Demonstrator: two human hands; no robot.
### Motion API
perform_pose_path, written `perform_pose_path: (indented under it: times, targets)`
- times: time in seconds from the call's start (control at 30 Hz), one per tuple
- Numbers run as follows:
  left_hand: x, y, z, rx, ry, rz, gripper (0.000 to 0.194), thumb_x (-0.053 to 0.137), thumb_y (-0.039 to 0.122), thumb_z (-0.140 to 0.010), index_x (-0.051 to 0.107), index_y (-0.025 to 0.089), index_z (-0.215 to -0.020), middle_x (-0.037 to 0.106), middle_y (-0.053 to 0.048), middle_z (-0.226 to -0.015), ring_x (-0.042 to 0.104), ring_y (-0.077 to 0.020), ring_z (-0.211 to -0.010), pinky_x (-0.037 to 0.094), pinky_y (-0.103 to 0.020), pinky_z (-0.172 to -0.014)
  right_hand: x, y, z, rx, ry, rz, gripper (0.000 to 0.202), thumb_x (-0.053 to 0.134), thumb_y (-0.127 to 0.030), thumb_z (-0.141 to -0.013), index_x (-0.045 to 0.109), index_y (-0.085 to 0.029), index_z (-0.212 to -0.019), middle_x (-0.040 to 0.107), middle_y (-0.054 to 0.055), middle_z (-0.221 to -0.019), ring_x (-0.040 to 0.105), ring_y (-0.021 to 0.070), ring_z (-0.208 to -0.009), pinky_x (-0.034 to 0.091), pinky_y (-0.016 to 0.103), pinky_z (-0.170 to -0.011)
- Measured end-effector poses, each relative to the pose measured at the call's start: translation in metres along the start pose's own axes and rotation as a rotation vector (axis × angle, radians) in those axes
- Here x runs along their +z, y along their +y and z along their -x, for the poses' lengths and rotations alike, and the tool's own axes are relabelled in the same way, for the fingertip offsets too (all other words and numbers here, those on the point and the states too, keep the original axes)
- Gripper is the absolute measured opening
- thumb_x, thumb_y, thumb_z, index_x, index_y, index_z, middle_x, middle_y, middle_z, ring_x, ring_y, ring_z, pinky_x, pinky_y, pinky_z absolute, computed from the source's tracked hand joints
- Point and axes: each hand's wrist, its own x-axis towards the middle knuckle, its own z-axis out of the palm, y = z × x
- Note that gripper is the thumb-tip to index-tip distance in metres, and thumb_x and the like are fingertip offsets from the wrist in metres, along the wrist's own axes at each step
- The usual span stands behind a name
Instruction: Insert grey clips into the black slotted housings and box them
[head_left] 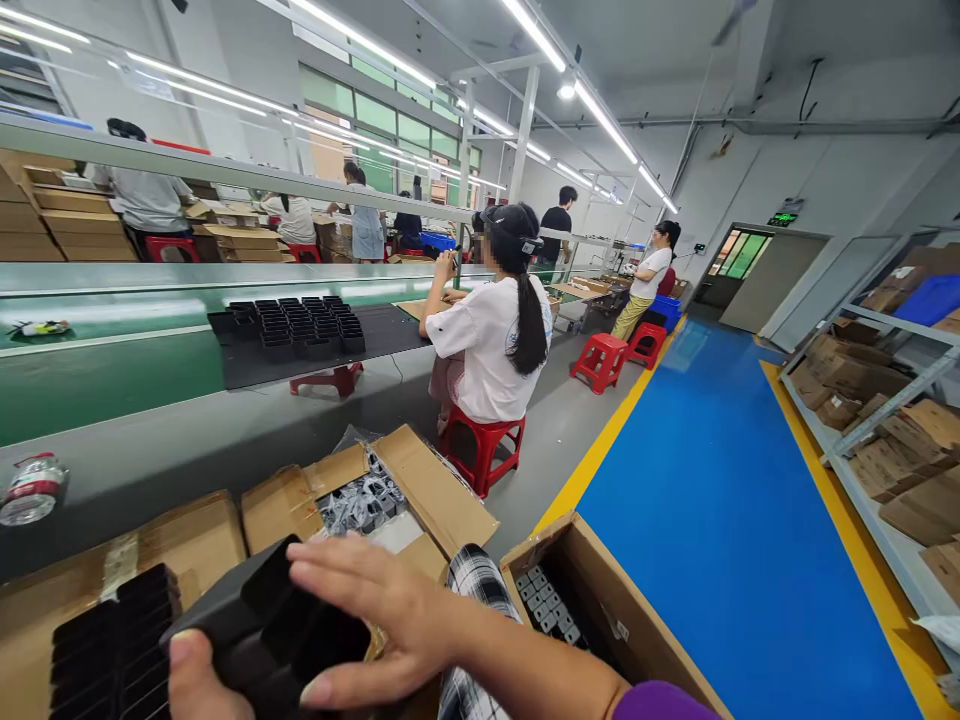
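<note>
Several black housings [240,600], count hidden, are grasped by fingers of left hand [201,685] and right hand [397,600]; two rows of black parts [84,655] are seen near left.

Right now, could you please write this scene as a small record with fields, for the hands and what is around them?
left hand: thumb over the near edge of the held black boxes, other fingers hidden
right hand: fingers and thumb spread against them; grip unclear
lower left: more black boxes in rows
ahead: open carton with bagged parts
right: carton with grey parts
co-worker: seated on red stool
</note>
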Motion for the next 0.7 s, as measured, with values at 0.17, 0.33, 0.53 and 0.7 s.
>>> perform_pose_path:
  times: [0.17,0.33,0.53,0.7]
  targets:
    - [0.001,0.011,0.005,0.031,0.109,0.009,0.025,0.056,0.039,-0.087,0.069,0.029,-0.106,0.079,0.008,-0.102,0.045,-0.0235,-0.142,0.035,-0.046,-0.119,-0.019,0.000,0.008,-0.034,-0.124,0.056,0.076,0.047,-0.050,-0.097,0.022,-0.006,-0.154,0.040,0.013,-0.159,0.019,0.0190,-0.155,0.020,0.035,-0.127]
    - [-0.003,0.010,0.008,-0.397,-0.019,0.007,0.046,0.049,0.041,-0.097,0.057,0.018,-0.136,0.077,-0.006,-0.113,0.058,-0.0241,-0.131,0.049,-0.038,-0.109,-0.010,-0.011,0.015,0.046,-0.182,0.181,0.071,0.056,-0.056,-0.094,0.038,-0.014,-0.148,0.053,0.007,-0.149,0.024,0.0234,-0.150,0.013,0.041,-0.128]
    - [-0.015,0.004,0.005,-0.521,-0.155,0.016,0.057,0.042,0.048,-0.100,0.045,0.017,-0.148,0.076,-0.010,-0.114,0.072,-0.0243,-0.108,0.055,-0.036,-0.100,0.016,-0.002,0.024,-0.012,-0.125,0.142,0.071,0.053,-0.064,-0.092,0.043,-0.012,-0.139,0.063,0.012,-0.134,0.048,0.0209,-0.133,0.014,0.042,-0.125]
    - [-0.054,-0.044,-0.009,-0.322,-0.352,-0.048,0.094,0.047,0.085,-0.076,0.048,0.023,-0.147,0.074,-0.007,-0.121,0.060,-0.0339,-0.126,0.050,-0.044,-0.108,0.040,0.014,0.036,0.001,0.084,-0.007,0.089,0.064,-0.076,-0.074,0.044,-0.012,-0.133,0.069,0.015,-0.115,0.063,0.0236,-0.110,0.038,0.043,-0.112]
